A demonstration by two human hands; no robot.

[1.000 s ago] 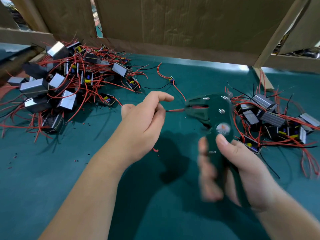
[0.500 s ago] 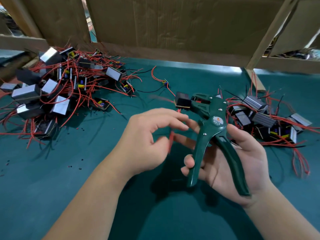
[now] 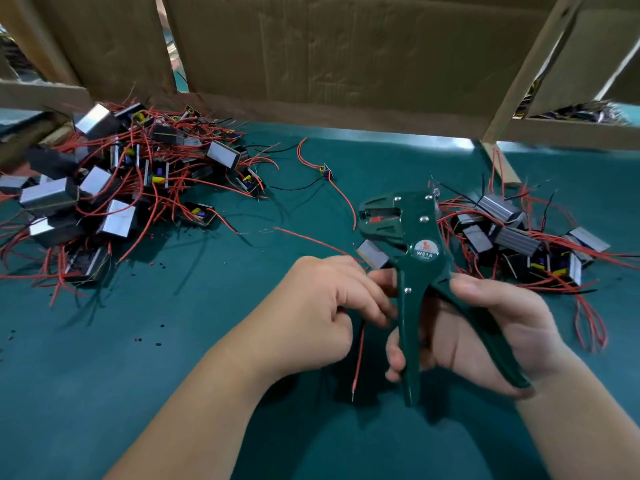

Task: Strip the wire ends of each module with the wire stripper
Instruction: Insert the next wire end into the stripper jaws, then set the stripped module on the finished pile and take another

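My right hand [image 3: 485, 327] grips the handles of the green wire stripper [image 3: 412, 258], held upright with its jaws toward the far side and the handles spread apart. My left hand [image 3: 322, 306] pinches a red wire [image 3: 358, 355] whose bare end hangs down below my fingers. That wire belongs to a small grey module [image 3: 372, 253] held just left of the stripper's pivot, partly hidden behind my fingers. A second red wire [image 3: 311, 240] runs from the module out to the left over the mat.
A big pile of modules with red wires [image 3: 114, 188] lies at the far left, a smaller pile [image 3: 519, 237] at the right. One small loose part with wires [image 3: 325, 170] lies mid-table. Cardboard walls [image 3: 346, 53] close the back of the green mat [image 3: 104, 341]. Black insulation bits dot the mat.
The module has come down from the stripper's jaws to beside its pivot. My left hand has shifted right and now pinches the wire close to the handles. The view has drifted slightly.
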